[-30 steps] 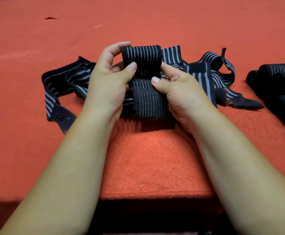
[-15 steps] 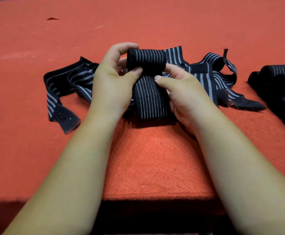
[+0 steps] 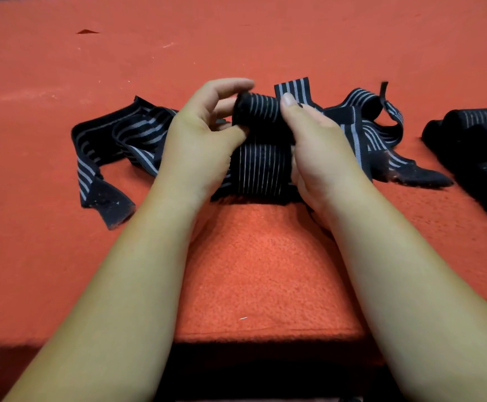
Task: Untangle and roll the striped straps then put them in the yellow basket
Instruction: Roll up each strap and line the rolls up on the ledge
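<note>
On the red bench (image 3: 265,271), the left hand (image 3: 204,140) and right hand (image 3: 320,146) both grasp the striped strap (image 3: 261,169), pinching its roll (image 3: 258,111) from either side. The roll is fatter and nearer than half a second ago, and the flat stretch is shorter. Tangled straps (image 3: 126,134) lie behind, with finished rolls (image 3: 480,123) far right.

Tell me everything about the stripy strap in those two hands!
The strap is black, stretchy-looking fabric with thin pale stripes along its length. Its far end is wound into a small roll; the rest hangs down to the red cloth. The left hand and right hand pinch the roll from either side.
</note>
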{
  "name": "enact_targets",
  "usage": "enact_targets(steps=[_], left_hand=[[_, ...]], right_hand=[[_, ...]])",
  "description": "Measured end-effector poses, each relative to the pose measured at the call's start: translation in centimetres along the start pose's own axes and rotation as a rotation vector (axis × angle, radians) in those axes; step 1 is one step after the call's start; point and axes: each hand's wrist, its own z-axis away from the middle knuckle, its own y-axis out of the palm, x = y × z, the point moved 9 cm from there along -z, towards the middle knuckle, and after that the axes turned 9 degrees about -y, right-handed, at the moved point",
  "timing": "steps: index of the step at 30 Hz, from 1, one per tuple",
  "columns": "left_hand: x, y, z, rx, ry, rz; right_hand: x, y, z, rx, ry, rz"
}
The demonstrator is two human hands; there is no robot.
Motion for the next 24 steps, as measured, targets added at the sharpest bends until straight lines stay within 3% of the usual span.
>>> enact_targets(steps=[7,11,17,24], left_hand=[[1.7,0.2,-0.2,-0.035,-0.236,0.243],[2.0,0.7,-0.1,0.038,-0.247,0.250],[1.8,0.1,-0.2,0.004,-0.185,0.284],[1.4,0.5,-0.3,0.078,-0.130,0.226]], right_hand=[[0.3,-1.3,-0.5,-0.108,-0.055,0.054],[0.5,-1.0,-0.4,-0.070,-0.065,0.042],[0.9,-0.4,0.1,-0.076,-0.040,-0.001],[1.0,-0.5,0.4,-0.106,-0.019,0.106]])
